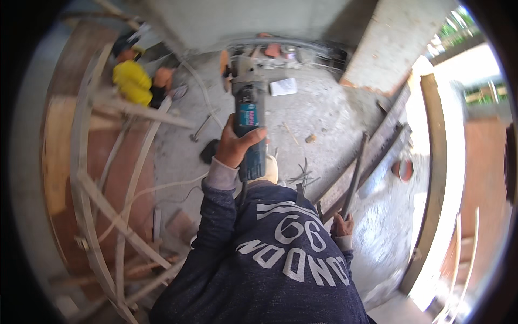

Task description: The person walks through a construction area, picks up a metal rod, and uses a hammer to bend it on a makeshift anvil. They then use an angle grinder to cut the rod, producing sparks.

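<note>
Closest, the left hand (236, 148) wraps its fingers around the angle grinder (251, 116) mid-casing, out ahead of the torso (280, 227); likely dense and front-heavy, it is best gripped there, back from the possibly brittle disc (223, 62). Lower, the right hand (342, 225) curls around a dark, apparently stiff bar (356, 175).
</note>
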